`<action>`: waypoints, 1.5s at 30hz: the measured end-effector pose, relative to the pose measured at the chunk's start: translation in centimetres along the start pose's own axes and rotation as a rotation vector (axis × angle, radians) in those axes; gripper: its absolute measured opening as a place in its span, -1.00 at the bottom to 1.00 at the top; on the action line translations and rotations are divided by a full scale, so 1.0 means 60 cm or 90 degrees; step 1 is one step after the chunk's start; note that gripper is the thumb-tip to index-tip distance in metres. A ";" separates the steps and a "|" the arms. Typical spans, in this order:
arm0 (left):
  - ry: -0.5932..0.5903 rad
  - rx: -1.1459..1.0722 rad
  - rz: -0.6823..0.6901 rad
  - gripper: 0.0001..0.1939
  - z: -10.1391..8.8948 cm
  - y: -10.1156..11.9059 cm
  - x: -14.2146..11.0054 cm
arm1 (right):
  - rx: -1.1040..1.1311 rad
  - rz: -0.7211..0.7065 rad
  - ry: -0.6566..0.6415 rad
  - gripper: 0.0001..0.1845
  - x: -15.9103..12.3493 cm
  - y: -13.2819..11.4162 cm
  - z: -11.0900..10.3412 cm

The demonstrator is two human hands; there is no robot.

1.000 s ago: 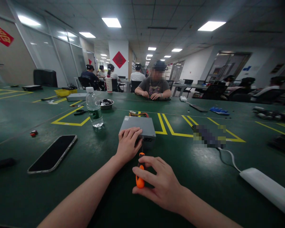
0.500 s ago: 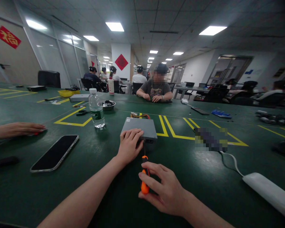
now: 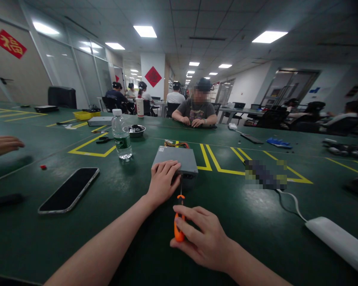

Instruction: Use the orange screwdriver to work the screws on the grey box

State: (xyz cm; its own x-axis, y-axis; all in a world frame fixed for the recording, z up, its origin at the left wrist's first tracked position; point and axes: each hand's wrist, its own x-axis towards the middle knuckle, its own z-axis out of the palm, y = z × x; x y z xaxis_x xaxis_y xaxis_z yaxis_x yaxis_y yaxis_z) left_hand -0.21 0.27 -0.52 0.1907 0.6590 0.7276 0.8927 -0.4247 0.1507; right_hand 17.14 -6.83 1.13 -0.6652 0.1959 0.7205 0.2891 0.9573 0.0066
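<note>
A grey metal computer power supply unit lies flat on the green table, its bundle of coloured cables at the far side. My left hand grips its near left corner, fingers across the top and thumb down at the front face. In my right hand is a screwdriver with an orange and black handle, held between thumb and fingers. Its thin shaft points away from me to the unit's front face, below my left thumb. Where the tip meets the unit is too small to make out.
Left of the unit stand a water bottle and a metal bowl of small parts. A phone lies nearer, beside a small red piece and another person's hand. A white power strip with a cable lies right.
My right hand and the screwdriver handle have shifted slightly left. The other person's hand at the left has lifted and drawn back, uncovering the red piece. My left hand stays put.
</note>
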 end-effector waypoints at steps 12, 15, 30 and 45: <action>-0.001 -0.002 0.000 -0.69 0.002 0.000 0.000 | -0.005 0.008 -0.030 -0.75 0.002 -0.004 -0.005; -0.003 -0.002 -0.002 -0.70 0.002 0.000 0.000 | 0.008 0.009 0.009 -0.76 -0.005 0.000 0.003; -0.001 0.000 -0.002 -0.69 0.002 0.000 0.000 | 0.021 0.031 0.032 -0.74 -0.007 0.001 0.003; -0.001 -0.001 0.000 -0.69 0.002 0.000 0.000 | 0.023 0.043 0.020 -0.71 -0.005 -0.001 0.000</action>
State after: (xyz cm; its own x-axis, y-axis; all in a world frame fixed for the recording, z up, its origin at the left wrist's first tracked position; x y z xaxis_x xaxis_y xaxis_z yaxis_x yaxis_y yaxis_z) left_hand -0.15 0.34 -0.61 0.1910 0.6600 0.7266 0.8923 -0.4252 0.1518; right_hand 17.33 -6.94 0.88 -0.6226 0.2546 0.7400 0.3077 0.9491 -0.0677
